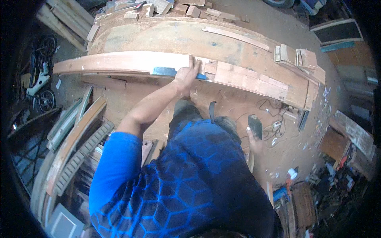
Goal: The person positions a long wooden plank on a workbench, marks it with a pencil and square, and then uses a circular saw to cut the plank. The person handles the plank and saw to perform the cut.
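The left hand (pixel 185 77) lies over the end of a long board (pixel 119 61) on the bench (pixel 158 37), a blue tool (pixel 162 71) beside it. The right hand (pixel 254 144), low at the person's side, grips a dark block (pixel 255 126). Offcuts (pixel 193 11) line the far edge; cables (pixel 278 123) tangle on the floor (pixel 234 104).

a long, pale plank (pixel 119 61) lies along the near edge of the bench (pixel 166 37); by its right end sits a blue piece (pixel 201 77), partly hidden. a dark, blunt-ended block (pixel 255 126) is held well apart.
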### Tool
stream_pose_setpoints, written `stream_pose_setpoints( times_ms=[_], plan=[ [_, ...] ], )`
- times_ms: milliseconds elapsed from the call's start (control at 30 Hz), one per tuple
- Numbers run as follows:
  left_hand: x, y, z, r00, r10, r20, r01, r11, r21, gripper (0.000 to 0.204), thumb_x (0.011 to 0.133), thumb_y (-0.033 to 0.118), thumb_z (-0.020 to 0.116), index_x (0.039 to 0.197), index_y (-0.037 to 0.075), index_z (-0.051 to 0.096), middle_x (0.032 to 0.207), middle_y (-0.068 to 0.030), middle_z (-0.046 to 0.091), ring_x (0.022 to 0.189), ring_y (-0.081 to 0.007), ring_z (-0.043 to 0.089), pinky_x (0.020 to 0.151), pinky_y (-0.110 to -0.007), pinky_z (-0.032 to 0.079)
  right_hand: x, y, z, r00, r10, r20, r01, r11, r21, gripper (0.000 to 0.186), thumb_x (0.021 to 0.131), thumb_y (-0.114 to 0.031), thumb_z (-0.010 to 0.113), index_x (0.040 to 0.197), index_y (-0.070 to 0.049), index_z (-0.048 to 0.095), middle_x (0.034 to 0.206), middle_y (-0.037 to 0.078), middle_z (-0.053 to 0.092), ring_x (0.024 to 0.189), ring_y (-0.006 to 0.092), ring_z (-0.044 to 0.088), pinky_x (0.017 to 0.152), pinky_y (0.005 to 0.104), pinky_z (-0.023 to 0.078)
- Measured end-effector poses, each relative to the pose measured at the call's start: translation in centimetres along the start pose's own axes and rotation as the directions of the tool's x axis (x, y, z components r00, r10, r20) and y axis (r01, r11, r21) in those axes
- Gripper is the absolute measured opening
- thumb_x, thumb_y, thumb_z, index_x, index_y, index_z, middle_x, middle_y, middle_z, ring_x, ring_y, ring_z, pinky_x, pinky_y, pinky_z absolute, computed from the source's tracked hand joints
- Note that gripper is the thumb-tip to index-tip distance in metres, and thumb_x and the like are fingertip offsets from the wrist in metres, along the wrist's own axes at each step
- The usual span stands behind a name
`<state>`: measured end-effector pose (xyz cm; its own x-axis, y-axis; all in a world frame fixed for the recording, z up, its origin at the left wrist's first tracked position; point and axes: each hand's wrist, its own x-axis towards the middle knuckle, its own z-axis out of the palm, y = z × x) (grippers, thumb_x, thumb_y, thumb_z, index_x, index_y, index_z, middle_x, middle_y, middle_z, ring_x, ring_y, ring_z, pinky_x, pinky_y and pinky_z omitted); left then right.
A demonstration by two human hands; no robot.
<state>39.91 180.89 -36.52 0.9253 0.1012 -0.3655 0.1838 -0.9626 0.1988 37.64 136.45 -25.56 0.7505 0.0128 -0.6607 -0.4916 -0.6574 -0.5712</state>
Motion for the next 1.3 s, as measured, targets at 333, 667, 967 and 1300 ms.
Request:
stream_pose_setpoints(
  times_ms=[333,667,967,1300],
  plan=[
    [5.5,-3.0,-5.7,0.954,0.240,0.178,-0.226,0.969,-0.095,0.113,0.066,0.018,0.085,0.153,-0.007,0.019,0.134,-0.0407,0.044,0.089,-0.0453,0.071,0.074,-0.048,0.061,-6.7,-1.7,14.4,0.979,0.200,-0.042,-0.147,0.832,0.535,0.032,0.100,-0.033,0.067,0.078,-0.010,0.063,0.066,-0.005,0.053,0.060,0.0063,0.046,0.056,0.0239,0.037],
    [5.3,-3.1,-6.5,0.896,0.355,0.269,-0.361,0.932,-0.028,0.106,0.065,0.044,0.084,0.144,-0.003,0.030,0.121,-0.0337,0.055,0.099,-0.0474,0.068,0.082,-0.052,0.059,-14.3,1.8,24.6,0.840,0.488,-0.237,-0.333,0.808,0.485,0.053,0.098,-0.054,0.061,0.085,-0.003,0.066,0.068,0.004,0.062,0.064,0.0151,0.055,0.063,0.0335,0.045],
    [2.9,-1.7,-3.8,0.895,0.362,0.262,-0.396,0.914,0.091,0.121,0.060,0.057,0.089,0.148,0.006,0.024,0.128,-0.0331,0.046,0.102,-0.0455,0.068,0.087,-0.050,0.059,-26.1,-4.0,43.0,0.589,0.763,-0.266,-0.065,0.373,0.926,0.042,0.094,-0.043,0.073,0.080,-0.004,0.067,0.067,0.005,0.061,0.062,0.0134,0.056,0.061,0.0322,0.047],
    [7.3,-3.0,-8.1,0.809,0.584,0.071,-0.545,0.789,-0.283,0.048,0.086,0.043,0.077,0.108,0.002,0.072,0.085,-0.0143,0.074,0.082,-0.0276,0.073,0.079,-0.040,0.055,-31.0,-2.8,58.2,0.408,0.892,-0.195,0.124,0.157,0.980,0.039,0.096,-0.042,0.070,0.092,-0.006,0.055,0.064,0.000,0.052,0.052,0.0108,0.051,0.049,0.0281,0.046]
  ],
)
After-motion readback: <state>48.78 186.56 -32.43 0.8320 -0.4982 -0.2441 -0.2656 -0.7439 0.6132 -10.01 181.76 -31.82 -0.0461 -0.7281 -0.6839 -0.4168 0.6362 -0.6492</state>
